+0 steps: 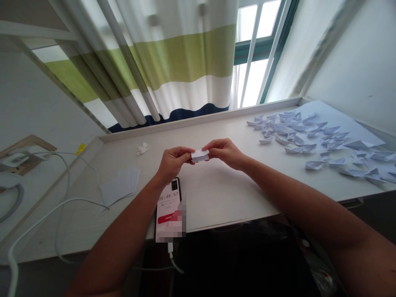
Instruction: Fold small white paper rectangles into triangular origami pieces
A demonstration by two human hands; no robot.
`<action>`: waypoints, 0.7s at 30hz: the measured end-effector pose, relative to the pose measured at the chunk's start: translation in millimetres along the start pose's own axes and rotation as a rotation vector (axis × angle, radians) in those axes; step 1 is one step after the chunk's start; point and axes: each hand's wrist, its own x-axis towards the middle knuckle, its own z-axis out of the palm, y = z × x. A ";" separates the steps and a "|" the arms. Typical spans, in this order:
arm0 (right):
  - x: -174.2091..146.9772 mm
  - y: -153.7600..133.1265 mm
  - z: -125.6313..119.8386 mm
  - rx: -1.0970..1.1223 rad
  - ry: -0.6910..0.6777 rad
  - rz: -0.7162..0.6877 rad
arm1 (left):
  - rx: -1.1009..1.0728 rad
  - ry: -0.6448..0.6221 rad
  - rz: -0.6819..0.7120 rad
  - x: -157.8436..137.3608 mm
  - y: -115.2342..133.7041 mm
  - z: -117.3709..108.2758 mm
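Observation:
A small folded piece of white paper (200, 155) is held just above the desk, pinched at both ends. My left hand (174, 162) grips its left end between thumb and fingers. At its right end, my right hand (224, 152) is closed on it the same way. The undersides of the paper and some fingertips are hidden. Off to the right lie many folded paper boats (298, 140), spread in a loose group. Several flat white paper sheets (120, 185) are fanned out on the left side of the desk.
A phone (168, 202) showing a timer lies by my left forearm, with a white cable (171, 251) plugged in below. Crumpled white paper (142, 149) sits at the back left. Looser cables (77, 200) cross the left side. A raised ledge (198, 120) borders the white desk (198, 198).

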 end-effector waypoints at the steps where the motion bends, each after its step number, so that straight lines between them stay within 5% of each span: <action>1: -0.3 -0.6 -0.3 0.006 -0.004 0.005 | -0.002 -0.004 -0.009 -0.5 0.5 -0.5; 13: 0.1 2.4 -2.4 -0.050 -0.006 0.022 | 0.075 -0.063 0.026 2.3 -7.5 -4.3; 21: -0.5 -1.3 -7.7 -0.186 -0.083 0.172 | 0.175 -0.103 0.030 -0.6 -9.3 -2.7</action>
